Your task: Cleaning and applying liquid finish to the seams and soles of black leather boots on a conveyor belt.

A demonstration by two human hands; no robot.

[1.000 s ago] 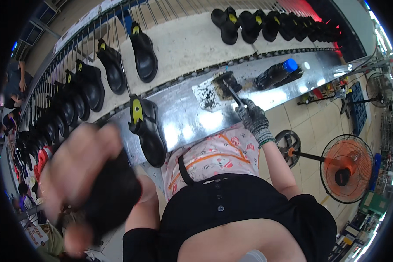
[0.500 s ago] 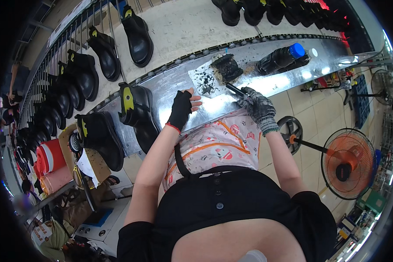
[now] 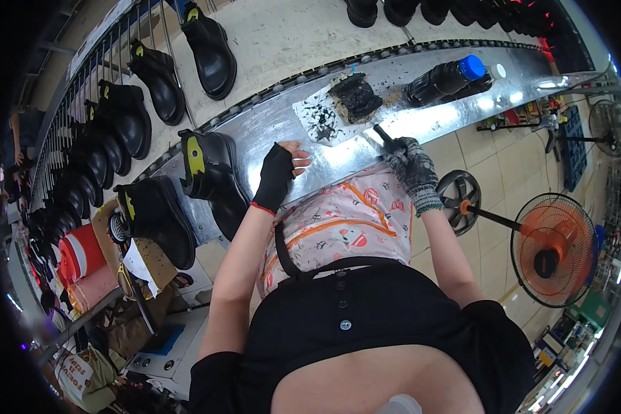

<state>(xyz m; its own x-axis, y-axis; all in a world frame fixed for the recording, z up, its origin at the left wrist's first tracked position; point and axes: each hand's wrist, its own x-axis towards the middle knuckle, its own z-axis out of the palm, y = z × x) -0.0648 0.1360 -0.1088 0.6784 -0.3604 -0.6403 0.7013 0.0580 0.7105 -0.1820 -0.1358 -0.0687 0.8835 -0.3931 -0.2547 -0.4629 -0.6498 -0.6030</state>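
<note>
Setting: factory line seen from above; a shiny metal surface [image 3: 269, 131] runs from lower left to upper right of the frame, with a conveyor of black boots [image 3: 210, 48] behind it.

Change, left: a second ago the left hand [image 3: 277, 176], in a black fingerless glove, was raised close to the lens at lower left, a blurred dark thing with it; now it rests flat and open on the surface, holding nothing.

Change, boots: two black boots with yellow tabs [image 3: 210, 176] now lie at the surface's left end, one just left of the left hand.

Right: the right hand [image 3: 412, 169], in a grey knit glove, stays closed around a dark tool handle [image 3: 388, 141] at centre frame.

Meaning: judged from this, the boot is set down and both hands are now at the bench.

Nearby: stained paper with a black crusted lump [image 3: 355, 96]; dark bottle with blue cap [image 3: 448, 77] at upper right; orange fan [image 3: 555, 248] at lower right.

Hidden: the tool's working end is too small to identify; the blurred thing earlier cannot be named; the boots' far sides are cut off by the surface edge.
</note>
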